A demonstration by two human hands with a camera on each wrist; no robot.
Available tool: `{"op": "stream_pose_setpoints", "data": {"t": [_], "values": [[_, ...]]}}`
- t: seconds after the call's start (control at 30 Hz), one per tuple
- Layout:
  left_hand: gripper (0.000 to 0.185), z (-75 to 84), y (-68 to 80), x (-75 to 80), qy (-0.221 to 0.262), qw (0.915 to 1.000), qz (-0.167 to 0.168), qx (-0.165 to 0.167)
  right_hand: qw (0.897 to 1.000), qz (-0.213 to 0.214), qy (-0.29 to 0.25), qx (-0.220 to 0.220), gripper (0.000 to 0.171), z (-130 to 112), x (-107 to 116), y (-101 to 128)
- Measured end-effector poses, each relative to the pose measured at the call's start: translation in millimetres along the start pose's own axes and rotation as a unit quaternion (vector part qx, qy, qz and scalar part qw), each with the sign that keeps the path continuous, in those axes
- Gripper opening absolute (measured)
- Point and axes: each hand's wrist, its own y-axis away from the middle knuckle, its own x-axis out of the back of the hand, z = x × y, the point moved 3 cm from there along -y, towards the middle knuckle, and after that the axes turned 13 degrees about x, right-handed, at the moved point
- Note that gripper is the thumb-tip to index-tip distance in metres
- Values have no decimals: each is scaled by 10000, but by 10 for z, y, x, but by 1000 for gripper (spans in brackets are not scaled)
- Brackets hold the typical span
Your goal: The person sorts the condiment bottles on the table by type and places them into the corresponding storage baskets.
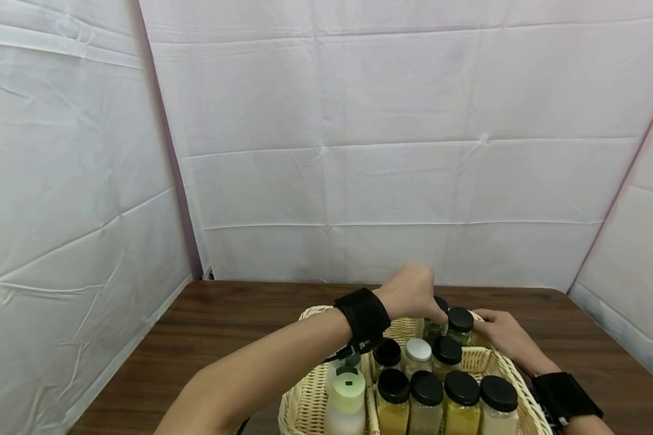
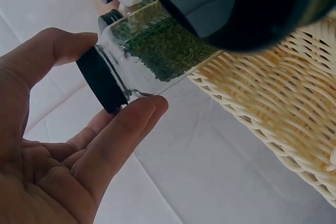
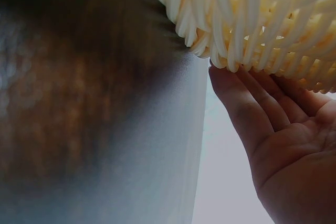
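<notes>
My left hand [image 1: 410, 293] reaches over the back of the woven basket [image 1: 307, 396] and pinches a jar of dried green herbs [image 2: 163, 51]. In the left wrist view its thumb lies on the jar's black lid [image 2: 102, 80], with the fingers on the opposite side at the neck. Another black-lidded jar [image 1: 460, 320] stands just right of it. My right hand [image 1: 508, 335] is at the basket's back right corner. Seen from the right wrist, its extended fingers [image 3: 244, 106] touch the outside of the woven wall [image 3: 252, 40].
Several square spice jars stand in rows in the basket, mostly black-lidded, one with a white lid [image 1: 418, 350]. A pale-green-topped bottle [image 1: 347, 399] occupies the left compartment. The basket sits on a brown wooden table [image 1: 234, 320], with white sheets [image 1: 392, 181] hanging behind and at both sides.
</notes>
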Motion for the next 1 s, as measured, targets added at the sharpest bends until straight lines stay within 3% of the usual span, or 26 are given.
{"op": "stream_pose_setpoints", "data": {"t": [0.2,0.4,0.73,1.0], "values": [[63,1,7,-38,-62,9999,-113,-59,10000,-47,-44,-69,68,13,-6,5],[62,-8,1,-74,-213,9994,-230,123,10000,1,3,-66,63,-5,-18,-12],[56,-14,-13,-121,-555,9981,-194,176,10000,-12,29,-7,60,-20,-29,-30],[57,-20,-17,-149,-505,9984,-193,157,9999,-28,126,39,59,-24,-25,-40]]}}
